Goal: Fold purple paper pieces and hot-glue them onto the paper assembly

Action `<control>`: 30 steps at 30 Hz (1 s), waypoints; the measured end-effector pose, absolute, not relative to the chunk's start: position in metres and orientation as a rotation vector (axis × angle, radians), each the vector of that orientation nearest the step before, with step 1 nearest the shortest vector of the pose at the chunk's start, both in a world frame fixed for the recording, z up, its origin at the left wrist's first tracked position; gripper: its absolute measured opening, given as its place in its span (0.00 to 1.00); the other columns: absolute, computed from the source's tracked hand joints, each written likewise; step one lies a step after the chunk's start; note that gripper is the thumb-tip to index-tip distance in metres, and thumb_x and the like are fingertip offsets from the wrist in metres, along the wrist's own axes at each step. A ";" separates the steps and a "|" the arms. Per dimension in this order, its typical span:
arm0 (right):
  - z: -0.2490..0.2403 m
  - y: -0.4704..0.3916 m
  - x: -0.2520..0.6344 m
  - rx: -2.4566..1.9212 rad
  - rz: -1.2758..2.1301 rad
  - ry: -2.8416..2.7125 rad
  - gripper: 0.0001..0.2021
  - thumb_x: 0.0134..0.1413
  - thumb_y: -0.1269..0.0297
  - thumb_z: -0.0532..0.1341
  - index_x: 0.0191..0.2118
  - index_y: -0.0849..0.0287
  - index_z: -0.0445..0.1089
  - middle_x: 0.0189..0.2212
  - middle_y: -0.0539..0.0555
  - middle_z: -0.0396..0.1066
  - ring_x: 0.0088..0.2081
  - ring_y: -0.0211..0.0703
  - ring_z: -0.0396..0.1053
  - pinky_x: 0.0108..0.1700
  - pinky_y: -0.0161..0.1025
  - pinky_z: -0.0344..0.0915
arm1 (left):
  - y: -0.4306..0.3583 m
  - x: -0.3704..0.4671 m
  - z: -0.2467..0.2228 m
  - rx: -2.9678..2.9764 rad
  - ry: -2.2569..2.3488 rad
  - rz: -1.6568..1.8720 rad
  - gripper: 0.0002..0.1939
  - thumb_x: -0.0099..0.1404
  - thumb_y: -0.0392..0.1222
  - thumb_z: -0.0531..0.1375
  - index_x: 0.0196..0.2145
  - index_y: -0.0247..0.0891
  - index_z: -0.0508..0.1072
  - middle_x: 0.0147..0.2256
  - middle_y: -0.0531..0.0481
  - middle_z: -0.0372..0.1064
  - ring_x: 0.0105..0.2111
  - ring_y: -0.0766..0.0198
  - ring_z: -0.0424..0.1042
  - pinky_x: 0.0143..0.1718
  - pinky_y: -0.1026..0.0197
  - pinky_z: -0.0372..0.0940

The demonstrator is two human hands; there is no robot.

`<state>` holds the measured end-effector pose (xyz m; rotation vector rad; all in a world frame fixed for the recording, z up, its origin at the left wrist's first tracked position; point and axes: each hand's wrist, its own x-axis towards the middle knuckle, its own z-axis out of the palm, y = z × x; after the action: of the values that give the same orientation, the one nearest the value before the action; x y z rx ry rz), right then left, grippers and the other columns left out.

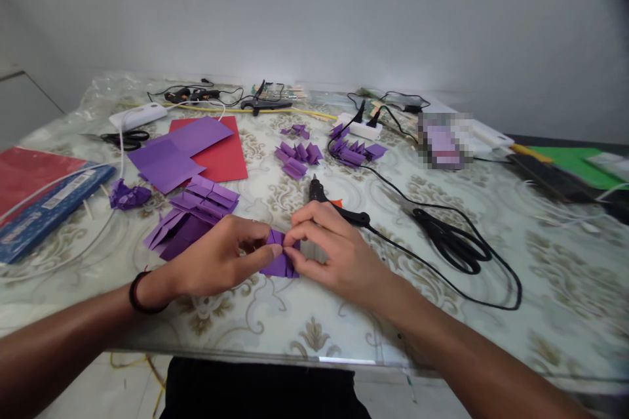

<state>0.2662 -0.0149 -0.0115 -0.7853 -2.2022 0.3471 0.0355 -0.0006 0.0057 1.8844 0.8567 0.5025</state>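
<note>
A small folded purple paper piece [279, 264] lies between my hands near the front of the table. My left hand [221, 255] pinches its left part between thumb and forefinger. From the other side, my right hand [334, 248] grips the paper's right part with its fingertips, which partly hide it. Just beyond my right hand rests a black hot glue gun [339, 206], its nozzle pointing away. Several folded purple paper strips [196, 209] are piled beside my left hand, and a crumpled purple paper [128, 195] sits farther left.
Purple sheets [170, 160] overlap a red sheet [230, 150]. Farther back are folded purple clusters [299, 153], a white power strip [361, 125] and pliers [265, 105]. Black-handled scissors [452, 242] lie right, ringed by the glue gun's cord [515, 284]. A blue packet [54, 209] lies left.
</note>
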 end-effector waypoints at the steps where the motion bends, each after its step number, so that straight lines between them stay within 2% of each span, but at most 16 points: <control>1: -0.010 -0.015 0.267 -0.788 0.395 -2.203 0.06 0.67 0.74 0.61 0.38 0.56 0.68 0.41 0.54 0.69 0.42 0.45 0.69 0.47 0.45 0.66 | -0.001 0.036 0.005 1.887 0.857 0.498 0.19 0.75 0.45 0.58 0.26 0.37 0.65 0.24 0.57 0.56 0.26 0.68 0.53 0.28 0.62 0.52; 6: -0.004 -0.013 0.275 -0.798 0.670 -1.979 0.07 0.73 0.70 0.52 0.39 0.54 0.60 0.39 0.52 0.63 0.41 0.44 0.64 0.45 0.43 0.63 | 0.001 0.035 0.004 1.905 0.882 0.494 0.23 0.75 0.45 0.58 0.24 0.39 0.55 0.23 0.58 0.48 0.25 0.68 0.49 0.26 0.62 0.49; 10: -0.004 -0.005 0.289 -0.812 0.815 -1.706 0.13 0.77 0.66 0.48 0.36 0.54 0.59 0.35 0.51 0.62 0.38 0.45 0.62 0.45 0.45 0.60 | 0.005 0.034 0.002 1.895 0.935 0.502 0.23 0.74 0.45 0.58 0.24 0.40 0.54 0.24 0.58 0.48 0.25 0.69 0.50 0.26 0.63 0.50; 14: -0.004 0.002 0.302 -0.819 0.833 -1.577 0.17 0.77 0.62 0.50 0.31 0.54 0.60 0.30 0.49 0.62 0.34 0.44 0.60 0.43 0.44 0.60 | 0.008 0.032 -0.001 1.783 0.949 0.610 0.21 0.74 0.48 0.59 0.26 0.39 0.58 0.26 0.58 0.50 0.25 0.70 0.53 0.25 0.66 0.56; 16: -0.002 0.002 0.303 -0.908 0.773 -1.624 0.18 0.77 0.59 0.53 0.30 0.55 0.63 0.28 0.49 0.63 0.32 0.43 0.61 0.41 0.43 0.60 | 0.008 0.031 -0.002 1.716 0.928 0.666 0.19 0.75 0.50 0.59 0.29 0.39 0.62 0.27 0.57 0.54 0.25 0.70 0.58 0.27 0.66 0.60; 18: -0.001 0.000 0.300 -1.010 0.747 -1.690 0.14 0.75 0.57 0.58 0.34 0.55 0.69 0.32 0.50 0.69 0.34 0.42 0.65 0.41 0.41 0.62 | 0.008 0.030 -0.002 1.668 0.898 0.681 0.18 0.75 0.51 0.60 0.31 0.38 0.66 0.29 0.56 0.60 0.28 0.67 0.66 0.30 0.64 0.66; 20: 0.000 -0.003 0.294 -1.049 0.839 -1.756 0.08 0.72 0.56 0.61 0.43 0.55 0.72 0.40 0.52 0.74 0.39 0.43 0.71 0.43 0.40 0.64 | 0.008 0.030 -0.002 1.659 0.874 0.681 0.17 0.76 0.51 0.61 0.33 0.37 0.71 0.31 0.54 0.65 0.31 0.65 0.71 0.34 0.62 0.69; 22: 0.001 -0.006 0.287 -1.059 0.966 -1.845 0.08 0.70 0.57 0.63 0.45 0.55 0.74 0.41 0.53 0.76 0.41 0.44 0.73 0.43 0.39 0.66 | 0.007 0.030 -0.001 1.675 0.860 0.689 0.16 0.76 0.51 0.61 0.35 0.36 0.74 0.32 0.53 0.68 0.32 0.65 0.72 0.33 0.63 0.69; 26: 0.002 -0.012 0.275 -1.128 0.987 -1.978 0.13 0.68 0.60 0.63 0.30 0.58 0.73 0.27 0.47 0.72 0.31 0.38 0.68 0.36 0.36 0.60 | 0.007 0.030 0.004 1.755 0.867 0.651 0.14 0.75 0.51 0.62 0.39 0.36 0.77 0.31 0.54 0.68 0.29 0.68 0.66 0.29 0.66 0.62; 30: 0.002 -0.015 0.271 -1.113 0.996 -2.040 0.13 0.67 0.60 0.65 0.30 0.58 0.73 0.26 0.46 0.71 0.30 0.36 0.66 0.35 0.35 0.59 | 0.006 0.030 0.006 1.900 0.865 0.560 0.13 0.75 0.49 0.63 0.40 0.36 0.80 0.32 0.53 0.73 0.31 0.67 0.67 0.32 0.65 0.62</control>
<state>0.2715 -0.0146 0.0024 -1.1128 -2.0398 0.9965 0.0303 0.0064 0.0061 1.9000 0.8646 0.5601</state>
